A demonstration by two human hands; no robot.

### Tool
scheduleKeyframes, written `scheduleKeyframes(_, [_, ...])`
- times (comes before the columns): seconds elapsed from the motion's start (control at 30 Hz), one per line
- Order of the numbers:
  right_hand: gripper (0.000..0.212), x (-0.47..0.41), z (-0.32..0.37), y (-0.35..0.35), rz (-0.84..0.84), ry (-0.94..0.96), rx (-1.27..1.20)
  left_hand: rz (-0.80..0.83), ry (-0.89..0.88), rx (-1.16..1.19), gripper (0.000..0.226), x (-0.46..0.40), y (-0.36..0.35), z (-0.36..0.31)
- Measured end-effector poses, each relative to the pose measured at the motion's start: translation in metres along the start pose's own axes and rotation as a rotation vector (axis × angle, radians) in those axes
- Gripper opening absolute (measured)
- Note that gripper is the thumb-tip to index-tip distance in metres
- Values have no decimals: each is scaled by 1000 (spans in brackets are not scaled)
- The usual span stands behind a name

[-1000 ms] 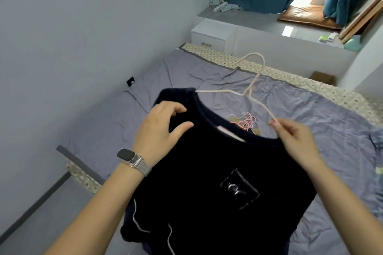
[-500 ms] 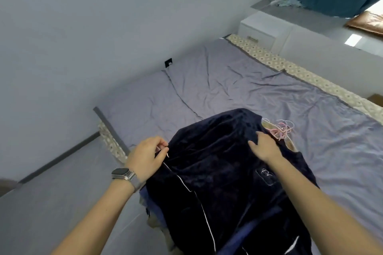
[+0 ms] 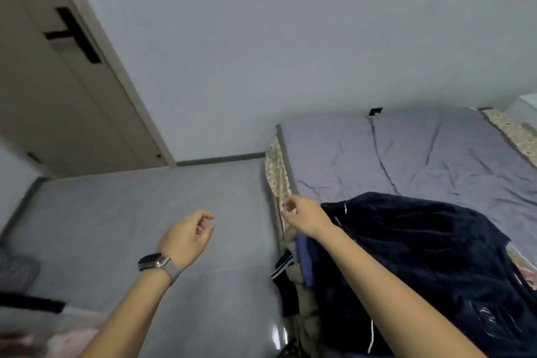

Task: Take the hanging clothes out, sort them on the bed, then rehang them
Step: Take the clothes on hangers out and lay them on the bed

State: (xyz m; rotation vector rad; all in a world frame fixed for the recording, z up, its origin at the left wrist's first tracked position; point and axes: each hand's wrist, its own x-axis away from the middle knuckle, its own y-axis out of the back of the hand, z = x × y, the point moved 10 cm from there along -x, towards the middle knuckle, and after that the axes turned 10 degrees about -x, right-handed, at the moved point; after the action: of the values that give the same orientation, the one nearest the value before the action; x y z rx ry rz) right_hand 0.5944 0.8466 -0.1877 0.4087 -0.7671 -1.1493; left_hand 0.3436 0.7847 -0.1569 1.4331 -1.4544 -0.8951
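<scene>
A dark navy velvet top (image 3: 430, 253) with white piping lies on the near corner of the bed (image 3: 377, 160), on a pile of other clothes (image 3: 302, 279) that spills over the bed's edge. My left hand (image 3: 187, 237), with a watch at the wrist, hangs over the floor, fingers loosely curled and holding nothing. My right hand (image 3: 302, 216) is in the air at the bed's corner, just left of the navy top, fingers loosely curled and empty. No hanger shows in this frame.
A grey tiled floor (image 3: 145, 212) spreads to the left of the bed. A beige door (image 3: 58, 90) with a black handle stands at the far left. The grey wall runs behind the bed. Something dark and pink lies blurred at the lower left.
The navy top has been laid on the pile and both hands have let go of it. My view has swung left towards the floor and the door, and both hands moved left.
</scene>
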Motion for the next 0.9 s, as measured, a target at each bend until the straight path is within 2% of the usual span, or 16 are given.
scheduleKeyframes(0.13, [35,29,129,-133,215,238,62,-144,277,15,20,120,59,144])
scheduleKeyframes(0.23, [36,72,220,-231,384,409,98,-220,495,43,24,224,95,224])
scheduleKeyframes(0.37, [39,137,318,-338,571,607,154,-313,741,84,29,343,124,294])
scheduleKeyframes(0.5, [40,185,385,-418,710,733,195,-467,967,198,28,438,137,341])
scheduleKeyframes(0.63, [41,211,432,-484,814,824,201,-534,1097,319,32,489,132,378])
scheduleKeyframes(0.8, [41,219,485,-551,993,891,157,-568,1178,378,35,494,144,427])
scheduleKeyframes(0.9, [37,206,526,-575,1024,914,139,-690,1247,374,31,498,174,457])
